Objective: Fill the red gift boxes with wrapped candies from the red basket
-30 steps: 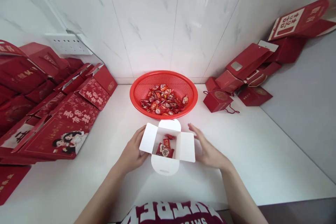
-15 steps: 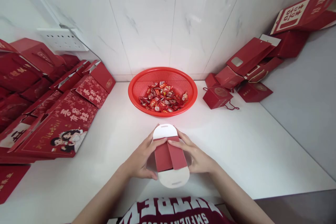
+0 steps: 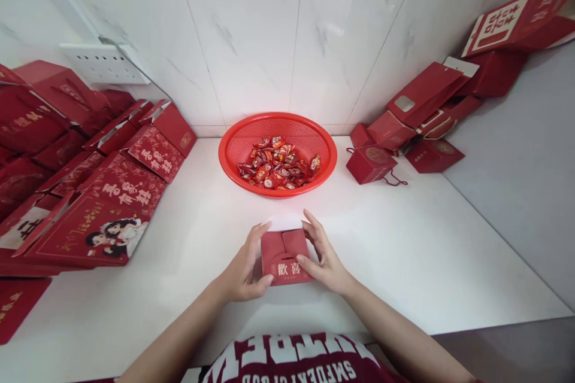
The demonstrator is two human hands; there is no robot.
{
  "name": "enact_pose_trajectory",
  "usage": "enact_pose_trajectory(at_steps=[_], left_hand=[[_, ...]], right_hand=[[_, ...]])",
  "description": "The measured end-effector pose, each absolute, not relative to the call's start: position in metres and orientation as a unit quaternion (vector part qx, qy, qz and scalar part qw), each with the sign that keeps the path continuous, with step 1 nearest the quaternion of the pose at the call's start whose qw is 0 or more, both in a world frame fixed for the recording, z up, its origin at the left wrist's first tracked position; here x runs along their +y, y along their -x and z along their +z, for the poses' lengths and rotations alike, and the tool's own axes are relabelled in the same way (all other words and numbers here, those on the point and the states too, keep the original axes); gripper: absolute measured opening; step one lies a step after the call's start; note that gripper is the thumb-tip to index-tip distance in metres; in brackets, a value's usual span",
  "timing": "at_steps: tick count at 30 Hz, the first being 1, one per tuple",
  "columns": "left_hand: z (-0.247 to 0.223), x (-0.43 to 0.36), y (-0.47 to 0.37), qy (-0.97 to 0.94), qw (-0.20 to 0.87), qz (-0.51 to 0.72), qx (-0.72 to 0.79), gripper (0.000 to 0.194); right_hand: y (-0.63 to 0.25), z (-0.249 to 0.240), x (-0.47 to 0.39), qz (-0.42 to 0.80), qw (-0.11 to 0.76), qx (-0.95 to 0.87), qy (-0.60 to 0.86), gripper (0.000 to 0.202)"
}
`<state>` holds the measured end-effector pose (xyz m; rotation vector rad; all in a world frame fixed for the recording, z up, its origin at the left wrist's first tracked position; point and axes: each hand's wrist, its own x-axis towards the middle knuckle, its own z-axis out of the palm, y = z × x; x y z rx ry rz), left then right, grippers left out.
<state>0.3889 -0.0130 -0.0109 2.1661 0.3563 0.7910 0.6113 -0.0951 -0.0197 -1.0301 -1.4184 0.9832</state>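
I loosely hold the red box [image 3: 284, 245] near the front edge of the surface [image 3: 381, 239], fingers half-curled: left hand [image 3: 245, 269] along its side, right hand [image 3: 327, 266] thumbing the lettered flap [image 3: 286, 272]. Best press lightly, walls square.

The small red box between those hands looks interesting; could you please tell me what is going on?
A person has the left hand and right hand around a small red box at the white counter. The right thumb is on its lettered flap, which lies folded over the top. Beyond it stands a red basket of wrapped sweets, with more red boxes on both sides.
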Motion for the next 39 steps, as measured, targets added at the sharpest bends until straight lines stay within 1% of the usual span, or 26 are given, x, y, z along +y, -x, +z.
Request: enact_pose_trajectory(at_steps=[1,2,3,6,7,8,11,14,15,18,19,21,26,29,32,35,39], left_hand=[[-0.013,-0.014,-0.389,-0.855,0.378,0.326,0.14,0.088],[-0.014,-0.015,-0.389,-0.858,0.36,0.337,0.142,0.092],[-0.014,-0.015,-0.389,-0.864,0.339,0.342,0.145,0.091],[-0.01,-0.013,-0.388,-0.898,0.258,0.327,0.142,0.071],[-0.007,-0.012,-0.387,-0.91,0.23,0.317,0.135,0.064],[-0.003,-0.012,-0.387,-0.921,0.203,0.307,0.126,0.061],[0.013,-0.02,-0.386,-0.947,0.127,0.263,0.132,0.06],[0.03,-0.04,-0.389,-0.957,0.058,0.203,0.2,0.055],[0.034,-0.047,-0.391,-0.955,0.046,0.193,0.222,0.058],[0.039,-0.064,-0.398,-0.941,0.03,0.197,0.273,0.079],[0.038,-0.067,-0.4,-0.937,0.026,0.2,0.285,0.083],[0.034,-0.069,-0.402,-0.929,0.018,0.203,0.309,0.083],[0.024,-0.059,-0.398,-0.908,-0.005,0.211,0.361,0.067],[0.018,-0.048,-0.388,-0.88,-0.013,0.226,0.418,0.067],[0.014,-0.034,-0.375,-0.848,-0.024,0.231,0.477,0.065],[0.016,-0.015,-0.36,-0.825,-0.046,0.209,0.522,0.06],[0.023,0.031,-0.346,-0.82,-0.064,0.143,0.551,0.057]], right_hand=[[-0.611,-0.02,-0.094,0.41,0.543,-0.594,0.429,0.082],[-0.612,-0.02,-0.094,0.402,0.544,-0.602,0.425,0.08],[-0.612,-0.019,-0.093,0.389,0.54,-0.615,0.424,0.073],[-0.615,-0.016,-0.091,0.347,0.517,-0.657,0.425,0.043],[-0.615,-0.015,-0.091,0.336,0.511,-0.665,0.429,0.036],[-0.615,-0.016,-0.092,0.325,0.507,-0.667,0.438,0.034],[-0.611,-0.02,-0.097,0.268,0.477,-0.686,0.479,0.042],[-0.604,-0.024,-0.104,0.198,0.42,-0.732,0.498,0.056],[-0.601,-0.024,-0.105,0.184,0.404,-0.746,0.496,0.06],[-0.595,-0.026,-0.107,0.19,0.378,-0.774,0.472,0.068],[-0.593,-0.027,-0.108,0.203,0.374,-0.777,0.464,0.069],[-0.592,-0.03,-0.108,0.232,0.372,-0.773,0.459,0.069],[-0.596,-0.039,-0.107,0.284,0.423,-0.711,0.485,0.064],[-0.598,-0.04,-0.107,0.304,0.446,-0.686,0.488,0.059],[-0.6,-0.041,-0.107,0.319,0.45,-0.677,0.487,0.058],[-0.6,-0.042,-0.108,0.333,0.44,-0.674,0.491,0.057],[-0.601,-0.041,-0.107,0.331,0.43,-0.675,0.5,0.055]])
